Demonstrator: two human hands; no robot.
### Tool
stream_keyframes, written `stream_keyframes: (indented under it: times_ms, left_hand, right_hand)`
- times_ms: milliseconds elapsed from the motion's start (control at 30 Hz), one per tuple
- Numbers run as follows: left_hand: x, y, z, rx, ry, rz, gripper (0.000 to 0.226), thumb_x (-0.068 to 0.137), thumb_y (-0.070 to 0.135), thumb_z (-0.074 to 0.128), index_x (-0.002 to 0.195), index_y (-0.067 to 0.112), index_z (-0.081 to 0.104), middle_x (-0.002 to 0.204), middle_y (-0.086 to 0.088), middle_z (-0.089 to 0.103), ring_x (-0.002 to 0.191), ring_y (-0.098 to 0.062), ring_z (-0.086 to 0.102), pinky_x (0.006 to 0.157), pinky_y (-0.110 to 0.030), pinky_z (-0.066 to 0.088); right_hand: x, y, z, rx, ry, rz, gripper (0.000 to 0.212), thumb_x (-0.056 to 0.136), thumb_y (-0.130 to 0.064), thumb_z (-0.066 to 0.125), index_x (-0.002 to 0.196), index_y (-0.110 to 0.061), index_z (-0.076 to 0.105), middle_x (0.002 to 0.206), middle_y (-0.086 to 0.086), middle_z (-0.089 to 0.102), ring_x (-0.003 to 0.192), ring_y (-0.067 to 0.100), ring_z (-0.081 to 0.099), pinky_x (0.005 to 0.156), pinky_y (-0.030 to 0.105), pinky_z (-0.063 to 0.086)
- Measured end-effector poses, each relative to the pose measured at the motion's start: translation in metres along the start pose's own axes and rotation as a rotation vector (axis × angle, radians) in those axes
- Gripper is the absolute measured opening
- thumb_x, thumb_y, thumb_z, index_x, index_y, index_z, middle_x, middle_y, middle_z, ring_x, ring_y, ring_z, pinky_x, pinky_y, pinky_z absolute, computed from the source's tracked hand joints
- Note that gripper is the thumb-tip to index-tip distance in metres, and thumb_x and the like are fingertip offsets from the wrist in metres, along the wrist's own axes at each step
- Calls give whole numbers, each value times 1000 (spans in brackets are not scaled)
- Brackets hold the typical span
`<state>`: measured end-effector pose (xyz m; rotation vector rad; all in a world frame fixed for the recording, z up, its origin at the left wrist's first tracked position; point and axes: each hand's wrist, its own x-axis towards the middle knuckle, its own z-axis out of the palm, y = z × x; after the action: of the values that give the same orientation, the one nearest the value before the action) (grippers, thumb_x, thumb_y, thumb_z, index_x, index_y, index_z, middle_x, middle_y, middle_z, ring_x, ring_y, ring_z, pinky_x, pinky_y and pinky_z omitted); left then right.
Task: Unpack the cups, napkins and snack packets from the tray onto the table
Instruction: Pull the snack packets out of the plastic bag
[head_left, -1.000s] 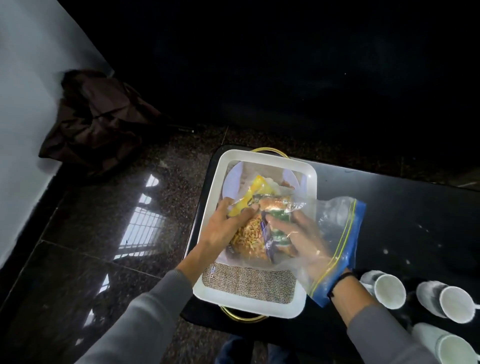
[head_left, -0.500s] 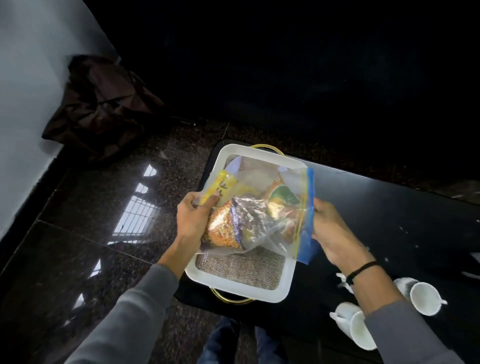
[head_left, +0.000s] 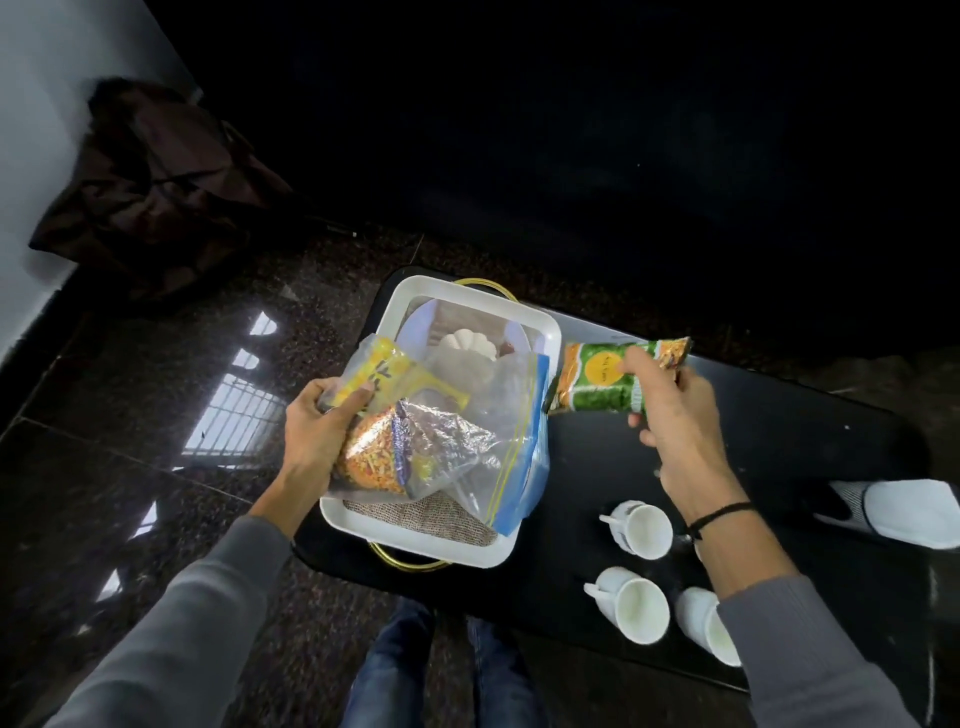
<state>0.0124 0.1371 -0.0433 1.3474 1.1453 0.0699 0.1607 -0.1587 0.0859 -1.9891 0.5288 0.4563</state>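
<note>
- Left hand (head_left: 317, 431) gripping clear zip bag (head_left: 467, 447) above white tray (head_left: 415, 535); yellow packet (head_left: 384, 371) and orange snack packet (head_left: 374, 457) inside, not yet unpacked.
- Napkins (head_left: 467, 351) apparently left at tray's far end.
- Right hand (head_left: 675, 415) clasping green snack packet (head_left: 602, 382) over black table (head_left: 779, 441), not yet set down.
- Three white cups (head_left: 641, 530) unpacked, on table.

Third cup (head_left: 707, 626) partly behind sleeve (head_left: 800, 654)

A dark, polished stone floor (head_left: 156, 493) mirrors a bright barred window. At upper left stands a pale wall (head_left: 47, 130), with a crumpled dark brown cloth (head_left: 150, 192) heaped at its foot. The black surface (head_left: 753, 441) is glossy; beyond it, darkness.
</note>
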Motion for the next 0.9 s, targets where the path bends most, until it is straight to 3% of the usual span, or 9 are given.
stream_keyframes:
  times_ms: [133,267,400,567,633,700,767,833,900]
  left_hand:
    - [-10,-3,4,45,-62,-30,27,76,34,88,97,22,75,85,-6,81,71,-21,77,66,-36,63]
    - [-17,-7,7,28,-136,-58,25,77,26,88,94,12,78,84,-14,80,64,-22,75,55,-29,60]
    - [-18,-13,10,4,-125,-53,19,79,23,86,93,13,78,82,-14,80,62,-20,75,52,-27,59]
    - [-14,-18,12,-71,-94,-63,20,80,19,85,97,11,78,83,-14,80,63,-22,76,53,-27,59]
    - [-14,-20,14,-98,-109,-62,17,80,18,85,94,12,78,82,-13,80,62,-20,76,53,-27,60]
    - [-12,-22,17,-91,-119,-61,20,80,19,85,96,9,77,82,-13,80,63,-21,76,54,-29,61]
    - [-11,-25,19,-93,-111,-67,23,80,20,85,98,8,77,82,-13,80,63,-21,76,54,-29,61]
    - [-12,-26,21,-105,-100,-72,24,81,21,85,100,8,77,83,-13,80,64,-21,76,54,-29,61]
    - [-15,-27,24,-119,-90,-77,23,82,21,84,99,9,76,84,-14,80,63,-21,76,53,-29,60]
  right_hand:
    - [6,-4,5,148,18,-119,24,79,-51,70,93,-32,66,90,-9,73,70,10,63,56,21,45]
    - [25,-4,37,74,-163,-131,43,77,-56,77,107,-27,68,86,-19,74,70,-6,67,58,13,47]
    - [54,2,82,-11,-310,-106,37,82,-42,82,109,-17,73,103,-6,79,92,9,73,76,26,53]
    - [85,3,124,-65,-409,-37,27,88,-32,80,107,-15,71,92,-6,74,73,1,64,55,16,46]
    - [95,5,132,-88,-427,-10,21,93,-26,76,108,-13,68,96,1,72,74,6,61,55,18,45]
    - [102,8,133,-84,-399,-6,27,96,-15,71,120,-4,65,116,13,72,83,12,64,63,17,51]
    - [101,12,126,-74,-340,-9,43,95,-9,71,134,3,57,133,18,65,108,22,66,88,24,55]
    - [92,17,112,-103,-272,-45,45,92,-10,74,133,0,59,131,13,66,112,22,64,95,29,51]
    - [81,23,95,-103,-233,-75,28,91,-10,73,118,-9,68,118,8,72,105,22,67,94,34,53]
